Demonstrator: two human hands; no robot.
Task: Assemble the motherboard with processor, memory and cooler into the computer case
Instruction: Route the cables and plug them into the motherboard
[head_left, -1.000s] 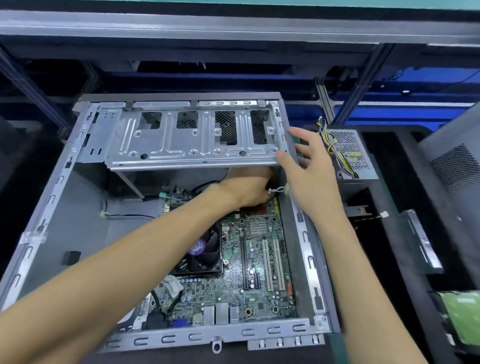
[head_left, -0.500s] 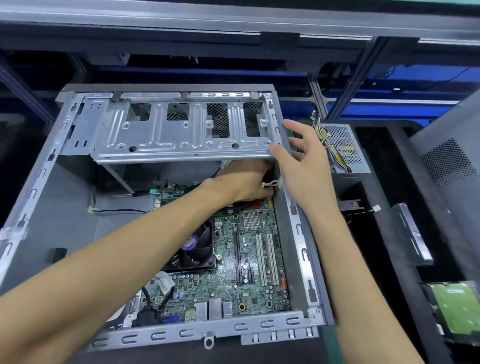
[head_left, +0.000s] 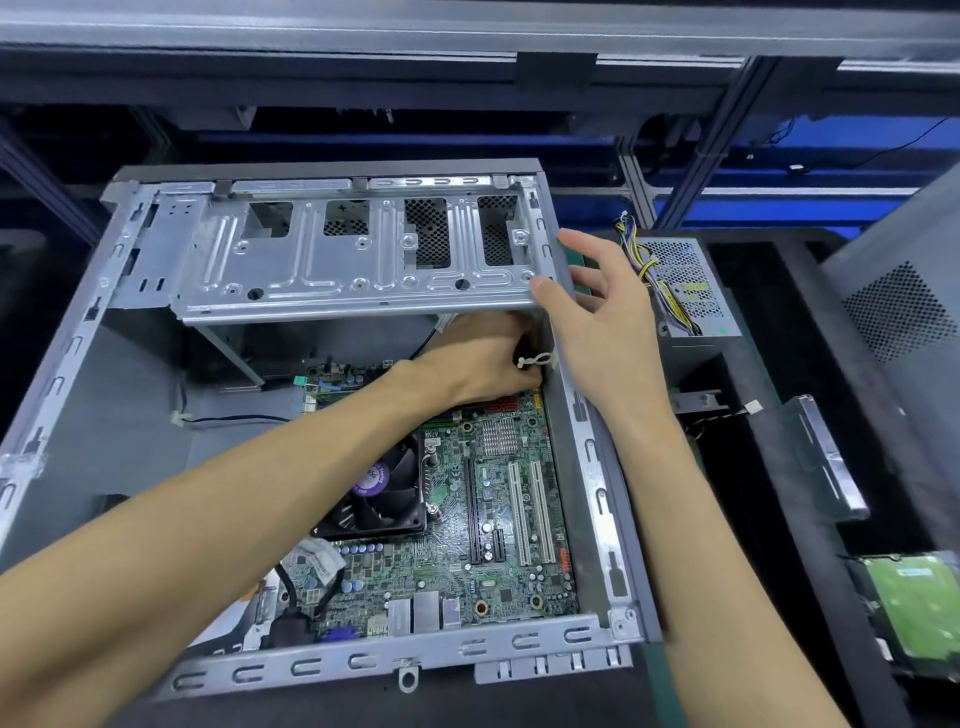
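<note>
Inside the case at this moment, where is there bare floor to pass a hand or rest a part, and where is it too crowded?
Bare case floor lies left of the motherboard, between the case's left wall and the cooler fan, crossed only by a thin black cable. Crowded: the far right corner under the drive cage, where the left hand and right hand meet.

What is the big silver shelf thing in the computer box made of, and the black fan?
The drive cage looks like thin bare sheet steel: dull silver, with stamped ribs, punched holes and folded edges. The cooler fan looks like black moulded plastic, with smooth, slightly glossy blades and a purple paper-like sticker on its hub.
</note>
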